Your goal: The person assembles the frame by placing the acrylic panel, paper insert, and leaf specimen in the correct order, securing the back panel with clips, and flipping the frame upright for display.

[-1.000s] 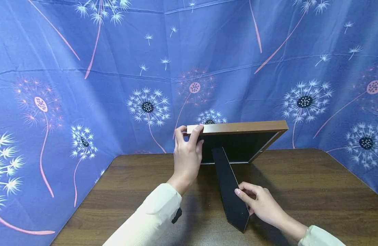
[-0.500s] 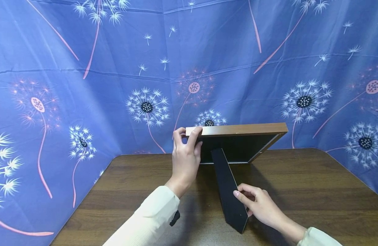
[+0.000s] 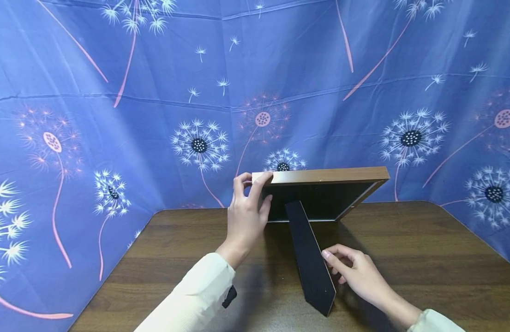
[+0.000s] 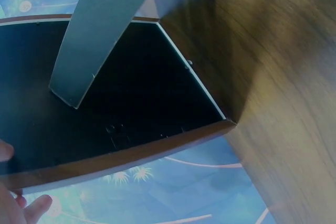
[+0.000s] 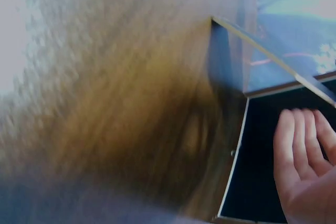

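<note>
A picture frame (image 3: 321, 175) with a brown wooden edge and a black back stands on the table, its back toward me. Its black easel leg (image 3: 310, 263) slants down toward the near side. My left hand (image 3: 246, 216) grips the frame's upper left corner; in the left wrist view its thumb (image 4: 5, 151) lies on the back, with fingers at the outer side. Beside the leg's right edge is my right hand (image 3: 358, 274), its thumb tip at that edge. In the right wrist view, the right fingers (image 5: 299, 142) are fairly straight and apart from the leg.
The frame and leg stand on a dark brown wooden table (image 3: 404, 240). Behind and beside it hangs a blue cloth (image 3: 321, 115) with a dandelion print. A small black object (image 3: 229, 296) shows under the left sleeve (image 3: 196, 290).
The right thumb has moved off the leg's face to its right edge, and the fingers have loosened. My left hand has shifted slightly left, still on the frame's corner.
</note>
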`<state>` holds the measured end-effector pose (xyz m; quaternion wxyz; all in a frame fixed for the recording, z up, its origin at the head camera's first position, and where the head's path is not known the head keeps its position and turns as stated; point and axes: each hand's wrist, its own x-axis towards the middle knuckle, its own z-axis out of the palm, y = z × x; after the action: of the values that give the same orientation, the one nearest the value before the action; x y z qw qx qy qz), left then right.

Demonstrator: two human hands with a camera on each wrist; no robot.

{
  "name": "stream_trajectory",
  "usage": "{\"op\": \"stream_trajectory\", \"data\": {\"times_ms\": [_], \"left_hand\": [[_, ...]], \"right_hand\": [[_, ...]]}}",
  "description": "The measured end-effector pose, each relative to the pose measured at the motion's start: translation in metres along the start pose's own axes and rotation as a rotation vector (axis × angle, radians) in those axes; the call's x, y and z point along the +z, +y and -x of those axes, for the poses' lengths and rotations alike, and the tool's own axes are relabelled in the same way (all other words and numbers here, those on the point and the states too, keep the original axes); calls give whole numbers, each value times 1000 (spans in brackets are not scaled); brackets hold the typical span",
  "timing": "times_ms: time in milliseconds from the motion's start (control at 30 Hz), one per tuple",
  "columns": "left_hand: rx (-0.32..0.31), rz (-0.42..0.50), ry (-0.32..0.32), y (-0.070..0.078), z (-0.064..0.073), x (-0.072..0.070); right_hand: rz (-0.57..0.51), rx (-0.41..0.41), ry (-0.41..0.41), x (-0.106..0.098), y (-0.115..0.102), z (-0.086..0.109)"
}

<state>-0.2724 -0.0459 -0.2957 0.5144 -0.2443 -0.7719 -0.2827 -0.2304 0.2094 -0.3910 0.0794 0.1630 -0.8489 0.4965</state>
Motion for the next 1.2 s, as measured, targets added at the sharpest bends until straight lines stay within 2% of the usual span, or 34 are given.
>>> {"op": "stream_trajectory", "data": {"times_ms": [233, 333, 467, 600, 733, 933, 1100, 1200], "left_hand": [[15, 24, -10, -10, 1, -7], [-19, 64, -23, -15, 2, -10], [-103, 145, -39, -21, 4, -13], [-216, 220, -57, -24, 4, -13], [-356, 325, -105, -25, 2, -10], [-525, 465, -183, -22, -1, -8], [-593, 502, -220, -21, -2, -8], [-597, 517, -235, -22, -2, -8]], "right_hand": [[125, 21, 366, -23, -5, -7], [122, 16, 479, -35, -7, -11], [53, 12, 595, -48, -15, -17], [-17, -19, 674, -58, -27, -25], [-60, -63, 733, -66, -39, -33], [-62, -71, 770, -72, -56, -40], [4, -34, 766, -74, -69, -43], [40, -4, 755, -76, -73, -46]]}}
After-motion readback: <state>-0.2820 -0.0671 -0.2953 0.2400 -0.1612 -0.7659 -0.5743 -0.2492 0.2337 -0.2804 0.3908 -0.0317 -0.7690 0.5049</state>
